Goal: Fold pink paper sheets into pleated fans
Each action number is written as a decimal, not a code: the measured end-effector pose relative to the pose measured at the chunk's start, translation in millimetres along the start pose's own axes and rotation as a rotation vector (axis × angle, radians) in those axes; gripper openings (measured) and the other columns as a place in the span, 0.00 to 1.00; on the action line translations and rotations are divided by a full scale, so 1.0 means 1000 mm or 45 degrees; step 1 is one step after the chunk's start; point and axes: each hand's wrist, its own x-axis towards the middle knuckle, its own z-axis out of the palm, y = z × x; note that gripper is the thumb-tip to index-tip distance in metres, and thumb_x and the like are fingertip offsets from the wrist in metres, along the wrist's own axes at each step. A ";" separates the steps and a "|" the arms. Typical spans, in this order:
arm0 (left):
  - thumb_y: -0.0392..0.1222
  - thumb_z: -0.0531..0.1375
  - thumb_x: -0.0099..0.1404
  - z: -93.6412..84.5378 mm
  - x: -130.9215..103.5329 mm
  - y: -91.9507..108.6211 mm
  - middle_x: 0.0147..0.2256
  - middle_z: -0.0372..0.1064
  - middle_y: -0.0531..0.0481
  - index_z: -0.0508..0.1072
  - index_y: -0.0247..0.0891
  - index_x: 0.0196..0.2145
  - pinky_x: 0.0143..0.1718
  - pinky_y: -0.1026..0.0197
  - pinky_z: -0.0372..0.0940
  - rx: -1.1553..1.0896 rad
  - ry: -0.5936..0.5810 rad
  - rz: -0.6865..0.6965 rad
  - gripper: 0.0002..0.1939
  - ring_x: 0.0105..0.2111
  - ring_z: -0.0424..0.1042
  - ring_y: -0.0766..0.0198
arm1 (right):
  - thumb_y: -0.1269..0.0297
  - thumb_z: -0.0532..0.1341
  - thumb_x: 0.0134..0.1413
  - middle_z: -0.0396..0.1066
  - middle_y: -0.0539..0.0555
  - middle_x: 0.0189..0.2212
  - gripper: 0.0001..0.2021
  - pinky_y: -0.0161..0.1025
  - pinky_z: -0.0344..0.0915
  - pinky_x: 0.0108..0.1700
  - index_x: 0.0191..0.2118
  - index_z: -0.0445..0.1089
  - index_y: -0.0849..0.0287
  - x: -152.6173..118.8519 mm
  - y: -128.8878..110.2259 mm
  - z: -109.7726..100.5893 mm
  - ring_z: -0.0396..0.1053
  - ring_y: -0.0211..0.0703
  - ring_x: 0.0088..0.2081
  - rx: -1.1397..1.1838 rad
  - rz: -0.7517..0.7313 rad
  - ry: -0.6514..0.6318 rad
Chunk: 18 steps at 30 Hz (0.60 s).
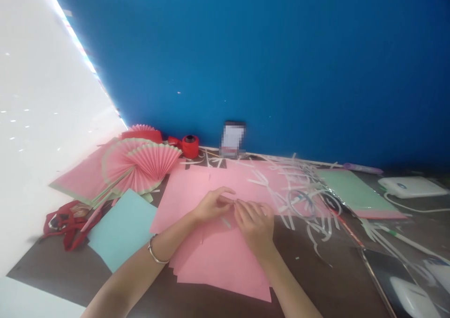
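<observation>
My left hand [215, 205] and my right hand [256, 222] meet fingertip to fingertip over a stack of pink paper sheets [218, 266]. Both are closed in a pinch, thumb against finger. Whatever lies between the fingertips is too small and blurred to name. Just below them, a short pale strip [226, 222] rests on the pink paper. The sheets overlap unevenly, with their lower corners fanned out towards me.
Folded pink paper fans [154, 161] with green edges lie left, near a light blue sheet [123, 229] and red-handled scissors [68, 224]. A red tape roll [190, 146] stands by the blue partition [267, 65]. White paper strips [298, 187], a green packet [355, 191] and a phone [390, 271] lie right.
</observation>
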 end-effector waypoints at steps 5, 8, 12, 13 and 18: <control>0.41 0.58 0.59 0.000 0.000 -0.002 0.36 0.75 0.44 0.63 0.36 0.47 0.40 0.61 0.65 0.020 -0.019 0.013 0.18 0.37 0.73 0.60 | 0.71 0.56 0.54 0.75 0.51 0.33 0.08 0.43 0.54 0.45 0.37 0.71 0.55 -0.001 0.001 0.001 0.69 0.40 0.34 0.050 0.032 -0.011; 0.40 0.58 0.59 0.001 0.000 -0.003 0.36 0.74 0.43 0.62 0.36 0.47 0.39 0.61 0.65 0.034 -0.007 0.021 0.18 0.37 0.73 0.60 | 0.71 0.57 0.53 0.75 0.51 0.33 0.06 0.43 0.54 0.45 0.35 0.70 0.57 0.000 0.001 0.001 0.69 0.40 0.33 0.051 0.007 0.005; 0.40 0.57 0.59 0.002 -0.001 -0.002 0.37 0.74 0.42 0.59 0.37 0.47 0.38 0.62 0.66 0.035 -0.017 0.035 0.19 0.37 0.73 0.60 | 0.72 0.58 0.51 0.75 0.52 0.33 0.06 0.43 0.55 0.45 0.34 0.70 0.58 0.001 0.001 0.001 0.68 0.40 0.33 0.036 -0.014 0.015; 0.40 0.57 0.59 0.002 -0.001 -0.002 0.37 0.74 0.43 0.59 0.37 0.47 0.38 0.62 0.66 0.045 -0.021 0.042 0.19 0.37 0.73 0.60 | 0.73 0.58 0.51 0.75 0.52 0.32 0.06 0.43 0.55 0.45 0.34 0.70 0.58 0.001 0.001 0.000 0.68 0.40 0.33 0.039 -0.003 0.016; 0.37 0.57 0.58 0.004 -0.002 -0.001 0.36 0.74 0.45 0.59 0.38 0.46 0.38 0.63 0.65 0.111 -0.015 0.052 0.18 0.36 0.73 0.62 | 0.72 0.58 0.50 0.75 0.50 0.30 0.05 0.42 0.55 0.44 0.31 0.70 0.57 0.001 0.000 0.001 0.69 0.39 0.32 0.085 0.065 0.027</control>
